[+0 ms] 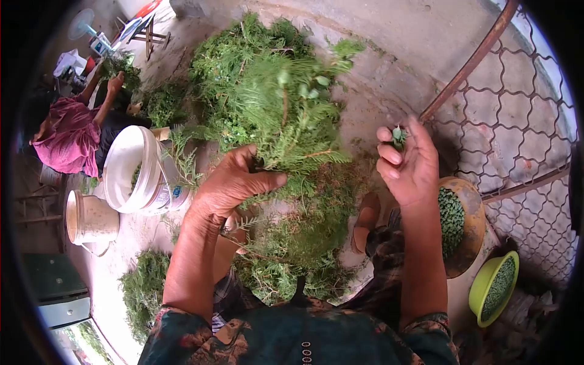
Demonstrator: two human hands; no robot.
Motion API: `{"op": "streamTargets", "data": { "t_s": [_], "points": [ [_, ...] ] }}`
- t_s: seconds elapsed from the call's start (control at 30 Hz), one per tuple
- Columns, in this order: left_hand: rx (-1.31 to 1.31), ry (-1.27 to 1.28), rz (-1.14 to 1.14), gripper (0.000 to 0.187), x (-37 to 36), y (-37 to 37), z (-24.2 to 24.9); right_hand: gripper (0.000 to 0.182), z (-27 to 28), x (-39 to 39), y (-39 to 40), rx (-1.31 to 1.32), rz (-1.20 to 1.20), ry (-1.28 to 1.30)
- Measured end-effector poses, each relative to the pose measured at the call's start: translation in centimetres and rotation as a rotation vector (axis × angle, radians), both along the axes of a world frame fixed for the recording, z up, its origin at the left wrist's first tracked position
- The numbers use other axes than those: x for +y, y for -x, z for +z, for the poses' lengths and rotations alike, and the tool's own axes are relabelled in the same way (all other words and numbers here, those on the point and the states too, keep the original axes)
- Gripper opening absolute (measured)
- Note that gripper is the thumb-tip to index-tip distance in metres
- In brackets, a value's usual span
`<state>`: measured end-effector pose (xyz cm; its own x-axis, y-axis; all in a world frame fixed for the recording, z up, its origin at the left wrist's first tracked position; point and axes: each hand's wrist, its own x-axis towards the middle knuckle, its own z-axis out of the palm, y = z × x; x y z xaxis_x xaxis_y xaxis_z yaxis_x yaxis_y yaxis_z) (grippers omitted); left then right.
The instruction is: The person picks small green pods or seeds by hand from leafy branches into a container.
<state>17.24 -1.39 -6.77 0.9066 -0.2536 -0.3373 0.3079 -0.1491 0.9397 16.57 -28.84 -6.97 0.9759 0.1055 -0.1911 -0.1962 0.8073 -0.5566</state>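
A leafy green conifer branch (pixel 292 115) is gripped in my left hand (pixel 228 182), pinched between thumb and fingers. Its flat sprays look blurred, and a few pale green cones (pixel 310 88) show among them. Apart from the branch, to its right, my right hand (pixel 413 161) is raised palm up. Its curled fingers hold a small green cone (pixel 398 135); whether more lie beneath cannot be seen. Below that forearm is a wide tan basin (pixel 476 240) with many small green cones (pixel 450 222) in it.
Cut branches (pixel 225 61) are heaped ahead, and more lie between my feet. A lime-green basin (pixel 474 298) of cones stands at right, near a wire mesh panel (pixel 505 109). At left are a white bucket (pixel 115 164), a beige bucket (pixel 100 219) and a seated person (pixel 70 131) handling greenery.
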Motion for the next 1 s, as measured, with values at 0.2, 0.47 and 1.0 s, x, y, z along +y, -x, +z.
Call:
{"op": "streamTargets", "data": {
  "t_s": [0.2,0.47,1.0],
  "points": [
    [-0.025,0.047,-0.092,0.086,-1.6,1.4,1.7,0.023,-0.1,3.3,1.0,-0.057,0.08,0.396],
    [0.03,0.094,-0.106,0.058,-2.3,1.1,-0.3,0.021,-0.9,5.1,0.8,-0.248,0.088,1.042],
    [0.064,0.084,-0.046,0.033,-2.8,1.1,-0.9,0.029,-2.9,5.1,0.5,-0.545,-0.068,1.226]
  ]
}}
